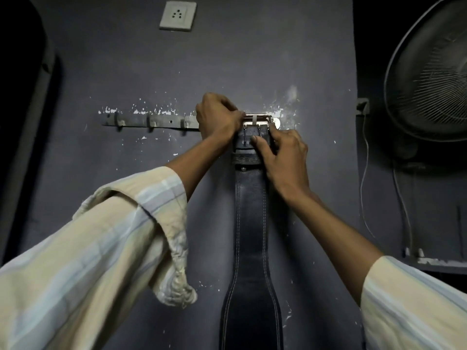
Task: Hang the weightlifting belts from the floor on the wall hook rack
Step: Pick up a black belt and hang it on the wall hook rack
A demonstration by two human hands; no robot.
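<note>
- One weightlifting belt (251, 223) in view, black leather with pale stitching.
- One wall hook rack (156, 121): a flat metal strip screwed to the dark wall. Three hooks show bare on the stretch left of the belt; the rest of the strip is behind the hands and buckle, so no full hook count.
- Belt's long axis is vertical, flat against the wall. Buckle end (255, 122) points up and sits at the right end of the rack; the strap runs straight down from there, widens low down and leaves the bottom of the frame.
- Two hands, both at the belt's top end.
- Left hand (218, 120): fingers curled over the left side of the buckle, right at the rack line. Grip is holding the buckle.
- Right hand (285, 152): just below the rack, thumb pressed on the front of the strap under the buckle, fingers wrapped round its right edge. Grip is holding the belt.
- Cannot tell whether the buckle is seated on a hook; the hands cover that spot.
- One wall socket (178, 15) above the rack, left of the belt line.
- One fan (429, 77) well right of the rack, with thin cables hanging below it.
</note>
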